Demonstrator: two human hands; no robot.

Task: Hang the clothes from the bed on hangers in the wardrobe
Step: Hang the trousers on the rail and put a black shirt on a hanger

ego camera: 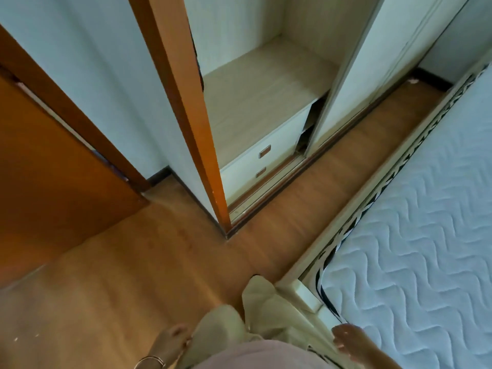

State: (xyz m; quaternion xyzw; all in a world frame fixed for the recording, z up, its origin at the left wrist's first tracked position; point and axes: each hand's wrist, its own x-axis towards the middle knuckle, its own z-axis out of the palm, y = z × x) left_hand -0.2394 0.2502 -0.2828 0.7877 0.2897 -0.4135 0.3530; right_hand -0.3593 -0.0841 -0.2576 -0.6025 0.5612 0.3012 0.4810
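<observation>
The wardrobe (255, 91) stands open ahead, showing a bare pale wood shelf and two white drawers (263, 158) below it. No hangers or clothes show in it. The bed (426, 222) with a white quilted mattress fills the right side; the visible part carries no clothes. My left hand (171, 339) hangs by my left thigh at the bottom, fingers loosely curled, holding nothing. My right hand (348, 339) hangs at the bottom right over the bed's corner, fingers relaxed and empty. My legs in pale trousers (255, 310) stand between them.
An orange-brown door (53, 166) stands open at the left. The wardrobe's sliding door (354, 83) covers its right half, and an orange wooden edge (191, 107) frames its left. A strip of wooden floor (306, 198) runs between wardrobe and bed.
</observation>
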